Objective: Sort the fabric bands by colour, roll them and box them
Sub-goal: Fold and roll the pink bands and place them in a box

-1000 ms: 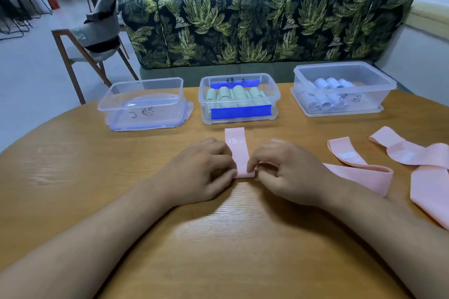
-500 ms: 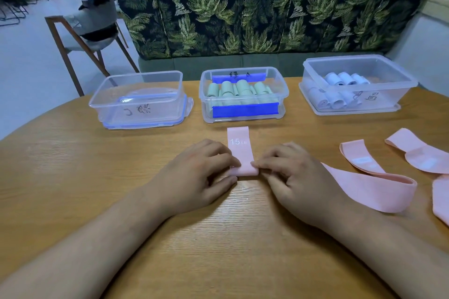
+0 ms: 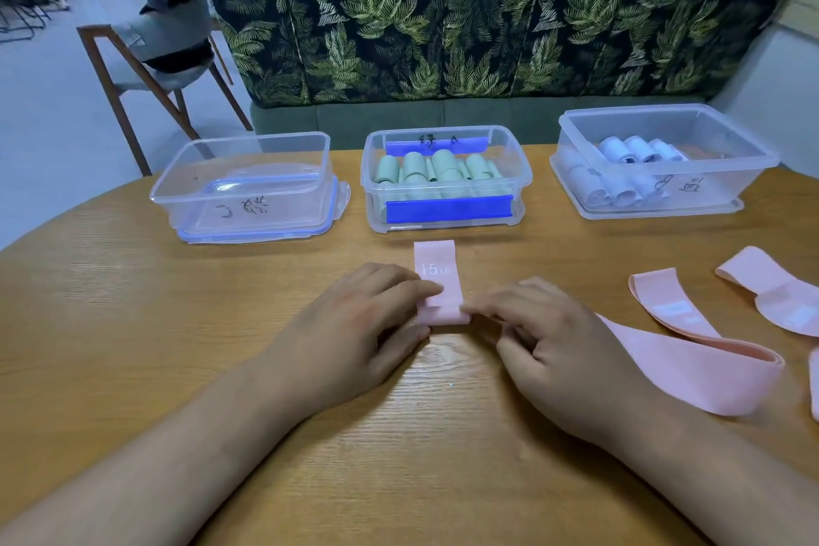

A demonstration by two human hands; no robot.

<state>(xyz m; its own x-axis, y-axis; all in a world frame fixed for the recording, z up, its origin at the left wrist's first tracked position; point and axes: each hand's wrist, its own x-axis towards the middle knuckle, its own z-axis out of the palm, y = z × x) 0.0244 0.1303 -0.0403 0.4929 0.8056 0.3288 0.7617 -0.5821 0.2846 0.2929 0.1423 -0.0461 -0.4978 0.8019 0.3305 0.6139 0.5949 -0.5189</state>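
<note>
Both hands pinch the rolled near end of a pink band [image 3: 436, 279] at mid-table. The left hand [image 3: 354, 332] and right hand [image 3: 549, 350] sit close together. Three clear boxes [image 3: 447, 182] line the far edge.

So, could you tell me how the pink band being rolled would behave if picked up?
Probably floppy and light: the pink band lies flat and thin on the table. Its rolled end may well unroll if released, since the left hand and right hand both pinch it shut.

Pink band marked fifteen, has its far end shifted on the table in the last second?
No. The pink band keeps its far end just short of the middle box, the same small gap as before.
</note>
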